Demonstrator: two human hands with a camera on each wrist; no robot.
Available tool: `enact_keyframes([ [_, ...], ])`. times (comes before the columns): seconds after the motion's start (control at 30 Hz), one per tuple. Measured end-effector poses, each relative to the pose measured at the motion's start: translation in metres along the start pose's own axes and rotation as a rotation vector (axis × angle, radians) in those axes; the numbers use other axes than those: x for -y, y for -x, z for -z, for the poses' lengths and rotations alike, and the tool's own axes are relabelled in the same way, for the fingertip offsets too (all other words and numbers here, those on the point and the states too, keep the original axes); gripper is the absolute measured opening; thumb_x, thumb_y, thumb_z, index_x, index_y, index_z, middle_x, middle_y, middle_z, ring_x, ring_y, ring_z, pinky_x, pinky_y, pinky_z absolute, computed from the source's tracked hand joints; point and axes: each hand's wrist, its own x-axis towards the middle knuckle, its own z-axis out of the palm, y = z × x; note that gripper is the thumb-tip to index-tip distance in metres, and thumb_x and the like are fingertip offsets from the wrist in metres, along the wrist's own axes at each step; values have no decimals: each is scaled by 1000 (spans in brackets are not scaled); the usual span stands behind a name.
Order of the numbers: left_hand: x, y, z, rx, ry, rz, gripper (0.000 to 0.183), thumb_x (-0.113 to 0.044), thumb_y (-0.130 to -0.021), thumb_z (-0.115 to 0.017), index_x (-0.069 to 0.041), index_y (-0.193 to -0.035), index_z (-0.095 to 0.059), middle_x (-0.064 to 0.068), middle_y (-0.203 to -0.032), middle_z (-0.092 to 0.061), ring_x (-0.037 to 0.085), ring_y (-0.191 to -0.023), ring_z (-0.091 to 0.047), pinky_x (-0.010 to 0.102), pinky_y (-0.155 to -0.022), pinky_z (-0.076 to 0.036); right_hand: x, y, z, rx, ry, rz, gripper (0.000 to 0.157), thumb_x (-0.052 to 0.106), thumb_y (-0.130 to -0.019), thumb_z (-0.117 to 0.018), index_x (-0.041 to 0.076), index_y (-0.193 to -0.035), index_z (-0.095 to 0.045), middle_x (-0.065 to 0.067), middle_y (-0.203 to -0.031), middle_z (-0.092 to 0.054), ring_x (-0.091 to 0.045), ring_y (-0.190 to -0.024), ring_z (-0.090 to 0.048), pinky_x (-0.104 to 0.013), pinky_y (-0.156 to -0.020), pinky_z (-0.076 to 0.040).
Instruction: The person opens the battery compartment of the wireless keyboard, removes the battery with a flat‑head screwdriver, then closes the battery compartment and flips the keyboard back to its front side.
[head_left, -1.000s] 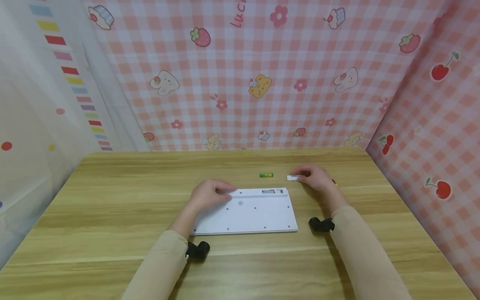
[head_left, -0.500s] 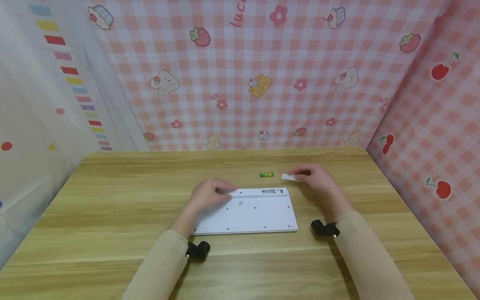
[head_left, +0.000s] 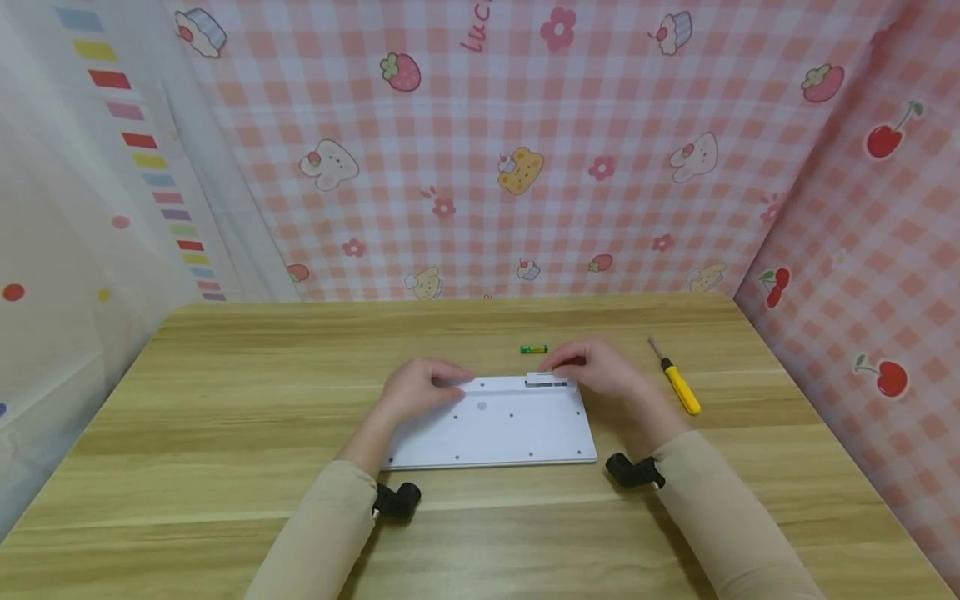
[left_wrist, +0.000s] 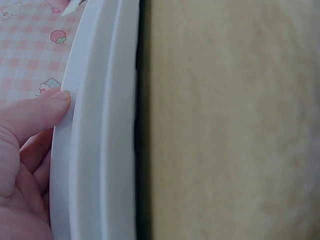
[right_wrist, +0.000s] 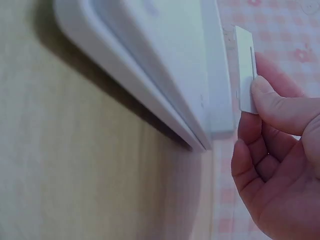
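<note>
A white keyboard [head_left: 495, 435] lies face down on the wooden table, its raised bar along the far edge. My left hand [head_left: 415, 390] grips that far edge left of centre; in the left wrist view the thumb [left_wrist: 52, 107] presses on the bar while the fingers go behind it. Between thumb and fingers my right hand [head_left: 603, 367] pinches a small white battery cover [right_wrist: 245, 70], held just over the battery slot at the bar's right end. The cover partly hides the slot, so what lies inside cannot be told. Behind the keyboard lies a green battery [head_left: 533, 350].
A screwdriver [head_left: 681, 387] with a yellow handle lies to the right of my right hand, its tip pointing away. The wooden table [head_left: 247, 392] ends at a pink checked cloth [head_left: 480, 225] at the back, with more cloth at both sides.
My right hand has carried the battery cover left and nearer, from beside the battery to over the slot. The screwdriver has come into full view. My left hand and the keyboard stay put.
</note>
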Motion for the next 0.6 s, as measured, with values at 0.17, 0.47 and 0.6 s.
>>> enact_keyframes([
  [0.17,0,0,0,-3,3,-3,28,-16,-86,-77,-24,-112,-77,1,-123,-68,23,-117,-60,44,-104,-43,2,-2,-5,10,-3,-23,17,1,-93,-66,9,-100,-78,-4,-104,-73,-18,-93,-63,-32,-81,-52],
  [0.47,0,0,0,0,12,-14,28,-15,-85,-77,-22,-113,-76,2,-122,-69,23,-116,-61,43,-103,-44,2,-1,-6,10,-6,-74,16,2,-94,-66,10,-100,-78,-5,-106,-72,-21,-98,-64,-37,-85,-52],
  [0.6,0,1,0,-1,12,-15,28,-15,-85,-77,-22,-113,-76,1,-122,-69,23,-115,-61,43,-102,-44,2,0,-7,14,-12,-76,17,1,-93,-65,9,-101,-78,-5,-106,-72,-21,-97,-63,-37,-85,-52],
])
